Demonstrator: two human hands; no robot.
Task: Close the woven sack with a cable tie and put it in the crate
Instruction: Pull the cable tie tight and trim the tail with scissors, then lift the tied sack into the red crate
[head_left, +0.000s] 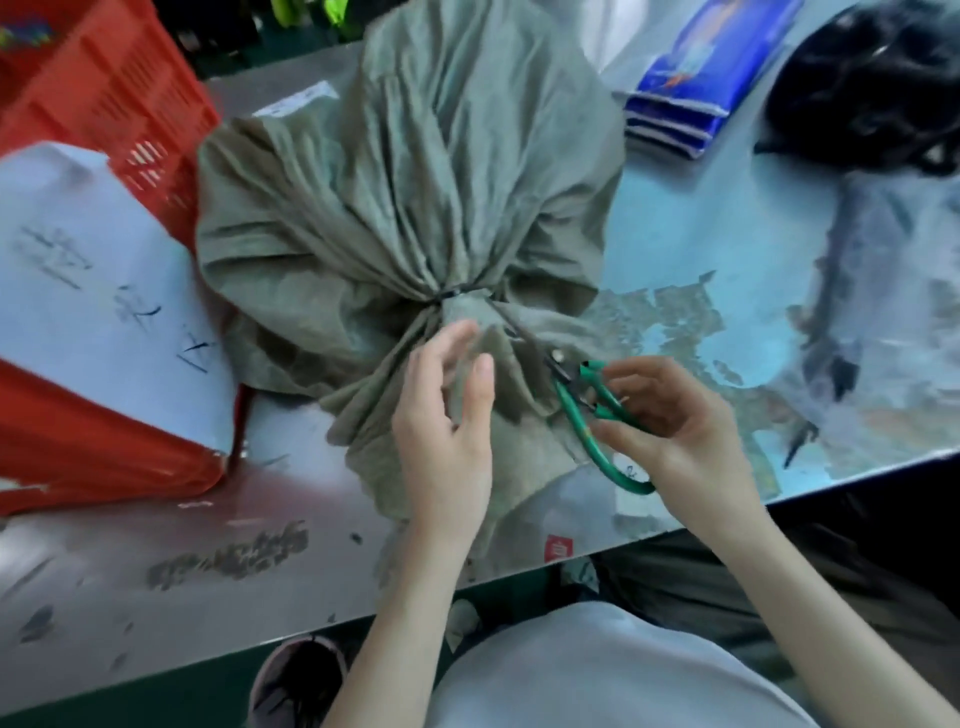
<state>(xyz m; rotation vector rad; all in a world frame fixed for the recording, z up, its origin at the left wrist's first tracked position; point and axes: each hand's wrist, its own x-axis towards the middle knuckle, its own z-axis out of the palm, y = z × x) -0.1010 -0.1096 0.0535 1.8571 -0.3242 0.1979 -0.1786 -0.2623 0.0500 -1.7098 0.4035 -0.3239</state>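
Note:
A grey-green woven sack (415, 182) lies on the metal table (260, 530), its neck gathered toward me. A black cable tie (457, 294) cinches the neck, and its loose tail runs right toward the snips. My right hand (670, 415) grips green-handled snips (587, 410), whose blades point at the tail of the tie. My left hand (447, 421) hovers over the sack's flared mouth with fingers spread, holding nothing. A red plastic crate (104, 104) stands at the left, partly covered by a white sheet.
A white sheet with handwriting (104, 291) lies over the red crate at left. Blue packets (685, 93) are stacked at the back right, beside a black bundle (872, 93). The table's front edge runs just below my hands. Worn patches mark the right side.

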